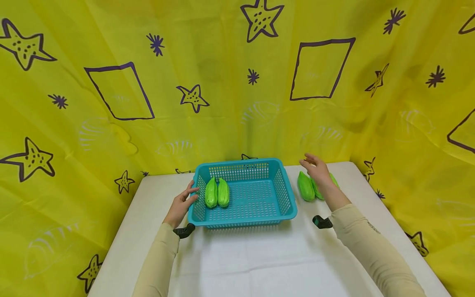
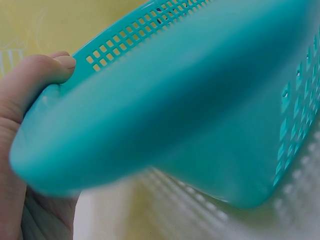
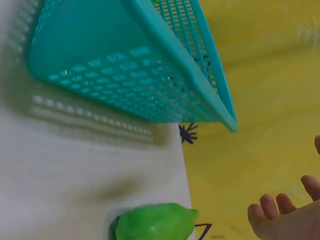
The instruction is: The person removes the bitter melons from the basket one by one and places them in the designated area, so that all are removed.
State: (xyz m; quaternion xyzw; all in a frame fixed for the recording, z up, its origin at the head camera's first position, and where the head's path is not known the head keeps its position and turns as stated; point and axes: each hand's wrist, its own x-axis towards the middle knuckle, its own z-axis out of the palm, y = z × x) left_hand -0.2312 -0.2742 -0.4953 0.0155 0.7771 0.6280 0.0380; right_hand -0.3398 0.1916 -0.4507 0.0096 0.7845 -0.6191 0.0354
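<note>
A teal plastic basket (image 1: 252,198) with perforated walls stands on the table. Two bright green, ridged, gourd-like pieces (image 1: 211,193) lie side by side at its left end. My left hand (image 1: 180,206) holds the basket's left rim; the left wrist view shows a digit (image 2: 64,62) hooked over the edge. To the right of the basket, my right hand (image 1: 318,172) hovers with fingers loosely extended and nothing in them. Below it lie several more green gourd-like pieces (image 1: 306,187), partly hidden by the hand and forearm. One pointed green piece (image 3: 157,222) shows in the right wrist view.
The white-covered table (image 1: 237,264) stretches in front of the basket. A yellow curtain (image 1: 222,132) with purple star and frame drawings hangs close behind the basket and along both sides. Dark wrist camera mounts (image 1: 322,222) jut inward from both sleeves.
</note>
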